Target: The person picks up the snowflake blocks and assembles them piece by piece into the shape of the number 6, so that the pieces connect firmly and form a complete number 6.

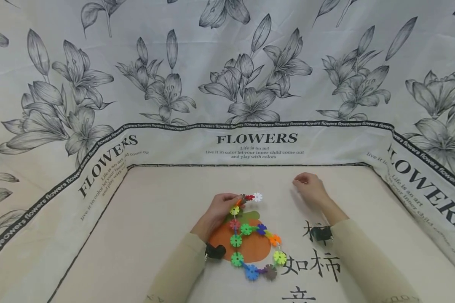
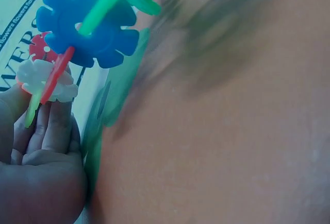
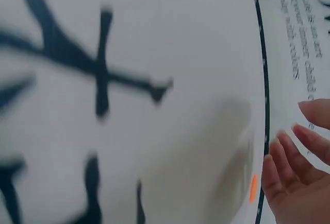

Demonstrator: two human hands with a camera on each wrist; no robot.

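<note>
A chain of notched plastic snowflake discs in several colours hangs from my left hand. Thumb and fingers of that hand pinch it near the top, where a short end with a red disc and a white disc points right. Lower down, the chain closes into a loop in front of the printed orange persimmon. The left wrist view shows a blue disc close up, above the hand. Off to the right, my right hand is raised over the cloth, fingers loosely bent and holding nothing.
A pale tablecloth bears the persimmon print and black brush characters. Behind and at the sides rises a flower-printed fabric wall. A small orange sliver shows beside the fingers in the right wrist view.
</note>
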